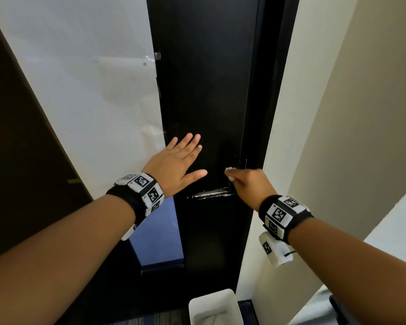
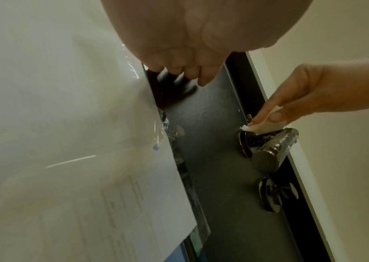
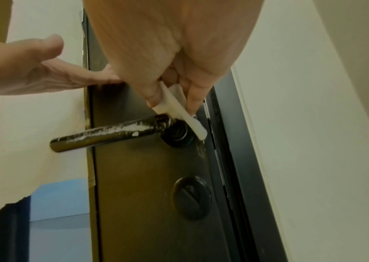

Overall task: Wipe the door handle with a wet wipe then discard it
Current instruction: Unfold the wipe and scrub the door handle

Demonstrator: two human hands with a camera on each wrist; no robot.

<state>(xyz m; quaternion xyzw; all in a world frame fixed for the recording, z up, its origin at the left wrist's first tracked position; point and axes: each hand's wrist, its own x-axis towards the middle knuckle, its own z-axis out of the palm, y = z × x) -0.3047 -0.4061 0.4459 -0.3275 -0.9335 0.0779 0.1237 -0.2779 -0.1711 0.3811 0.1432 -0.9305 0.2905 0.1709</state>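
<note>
Left hand (image 1: 176, 163) flat against the black door (image 1: 206, 90), fingers (image 1: 189, 143) straight and spread, thumb out toward the right, holding nothing. It sits above and left of the door handle (image 1: 212, 193).

Right hand (image 1: 249, 181) pinches a white wet wipe (image 3: 179, 108) between thumb and fingers (image 3: 193, 99). The wipe is folded and hangs down from the pinch. Its lower end lies at the inner end of the lever, by the round rosette (image 3: 177, 133) where the lever joins the door. In the head view only a small white bit of the wipe shows above the knuckles.

Door handle is a dark horizontal lever with its free end pointing left. White streaks and flecks run along its top. Below it on the door is a round thumb-turn lock (image 3: 191, 198).

White paper sheet (image 1: 92, 78) is taped over the panel left of the door, with its lower edge torn and blue showing beneath. Pale wall (image 1: 338, 113) stands right of the door frame. White waste bin (image 1: 212, 306) stands on the floor below the handle, close to the door, with something pale and crumpled inside. Both wrists wear black bands with black-and-white marker tags.
</note>
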